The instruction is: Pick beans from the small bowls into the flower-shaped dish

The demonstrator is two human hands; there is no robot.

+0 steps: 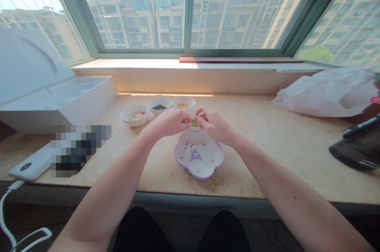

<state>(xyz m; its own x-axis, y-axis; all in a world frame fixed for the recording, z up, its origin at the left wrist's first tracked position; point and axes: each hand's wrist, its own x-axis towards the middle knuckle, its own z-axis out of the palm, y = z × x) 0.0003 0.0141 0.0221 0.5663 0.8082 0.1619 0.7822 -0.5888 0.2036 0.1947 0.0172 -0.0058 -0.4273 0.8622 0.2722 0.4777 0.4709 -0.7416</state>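
Both my hands meet above a small white bowl [195, 129] of small green beans [194, 123]. My left hand [173, 121] is at the bowl's left side, its fingers curled closed. Across from it, my right hand [214, 123] has thumb and fingers pinched together over the beans. What either hand holds is too small or hidden to make out. Just nearer to me sits a white and purple flower-shaped dish [209, 157] with a cartoon figure and a few small dark and reddish bits in it.
Behind my left hand stand white bowls of pale pieces [137, 116], black beans [159, 107] and yellow-orange grains [183, 105]. An open white box [89, 97] and a white power bank [32, 165] with a cable are left. A plastic bag [323, 93] and a dark glossy object [356, 149] lie right.
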